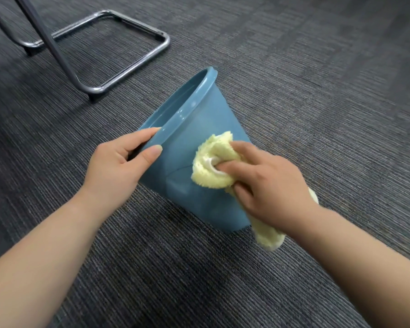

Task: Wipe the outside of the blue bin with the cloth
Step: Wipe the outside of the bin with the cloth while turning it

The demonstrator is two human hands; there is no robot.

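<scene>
The blue bin (199, 129) sits tilted on the grey carpeted floor (317, 91), its open mouth tipped up and away toward the far left, its base end resting on the carpet nearer the person. The left hand (118, 162) has the rim (189, 105) at its near end: fingers hooked over the lip into the mouth, thumb pressed along the outside of the rim, a firm closed pinch on the plastic. The right hand (268, 183) is curled tight around a pale yellow fluffy cloth (213, 162), fingers dug into the bunched fabric, a white trim showing in the fold by the index finger. That wad is pressed flat against the bin's outer wall, about halfway between rim and base, on the side facing the camera. A loose tail of the cloth hangs out below the right wrist and trails down just past the bin's base, over the carpet. Both bare forearms reach in from the near edge of the view. Well beyond the bin, toward the far left corner of the floor, stands a chrome tubular chair base (118, 50) with a dark leg slanting across it, clear of the bin.
</scene>
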